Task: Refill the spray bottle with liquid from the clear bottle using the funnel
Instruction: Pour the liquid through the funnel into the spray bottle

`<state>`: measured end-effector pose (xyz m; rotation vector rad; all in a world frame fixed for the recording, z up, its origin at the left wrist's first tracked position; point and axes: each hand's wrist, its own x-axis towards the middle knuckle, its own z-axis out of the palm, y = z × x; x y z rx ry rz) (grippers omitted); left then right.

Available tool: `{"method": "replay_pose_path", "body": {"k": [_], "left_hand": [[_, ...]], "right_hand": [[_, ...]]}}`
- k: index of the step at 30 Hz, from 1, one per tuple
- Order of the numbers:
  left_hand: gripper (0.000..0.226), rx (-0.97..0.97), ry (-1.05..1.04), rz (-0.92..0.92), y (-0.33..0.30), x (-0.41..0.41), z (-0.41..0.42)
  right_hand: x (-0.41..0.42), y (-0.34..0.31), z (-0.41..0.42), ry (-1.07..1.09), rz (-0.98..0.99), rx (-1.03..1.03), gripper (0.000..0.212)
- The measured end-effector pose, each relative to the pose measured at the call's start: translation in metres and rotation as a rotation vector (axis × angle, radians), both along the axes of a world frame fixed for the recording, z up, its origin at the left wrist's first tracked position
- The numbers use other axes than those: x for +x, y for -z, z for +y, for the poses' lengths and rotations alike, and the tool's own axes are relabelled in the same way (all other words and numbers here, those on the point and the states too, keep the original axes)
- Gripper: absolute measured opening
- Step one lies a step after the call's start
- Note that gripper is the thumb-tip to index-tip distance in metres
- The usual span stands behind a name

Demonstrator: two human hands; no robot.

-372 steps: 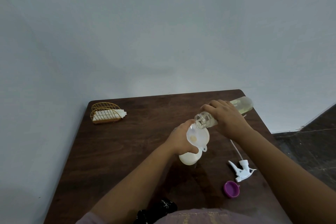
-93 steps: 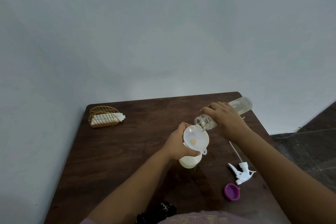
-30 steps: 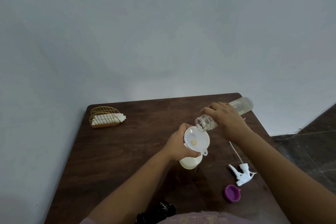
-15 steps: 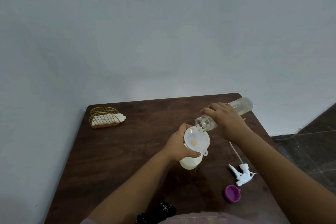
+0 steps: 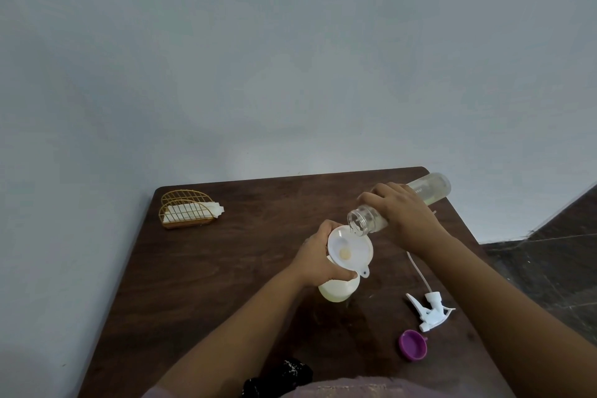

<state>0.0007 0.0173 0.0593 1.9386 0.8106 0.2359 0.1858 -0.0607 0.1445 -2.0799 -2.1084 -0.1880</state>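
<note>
A white spray bottle (image 5: 339,291) stands on the dark wooden table (image 5: 226,268) with a white funnel (image 5: 350,250) in its neck. My left hand (image 5: 318,257) grips the bottle's top just under the funnel. My right hand (image 5: 400,213) holds the clear bottle (image 5: 429,191) tilted almost flat, its open mouth over the funnel's far rim. Pale yellowish liquid sits in the clear bottle's raised end and in the funnel's throat.
The white trigger sprayer head (image 5: 429,310) with its thin tube lies to the right of the bottle. A purple cap (image 5: 413,344) lies nearer the front edge. A gold wire napkin holder (image 5: 187,208) stands at the far left corner. A dark object (image 5: 281,375) sits at the front edge.
Hardly anything differs over the last second: both hands keep their hold and the clear bottle stays tilted over the funnel.
</note>
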Motion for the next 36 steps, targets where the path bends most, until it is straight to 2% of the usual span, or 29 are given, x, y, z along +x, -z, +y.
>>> {"method": "replay_pose_path", "body": {"k": [36], "left_hand": [[0.079, -0.018, -0.006, -0.002, -0.0047, -0.0013, -0.0020]], "right_hand": [[0.0004, -0.0019, -0.0013, 0.001, 0.007, -0.001, 0.040]]}}
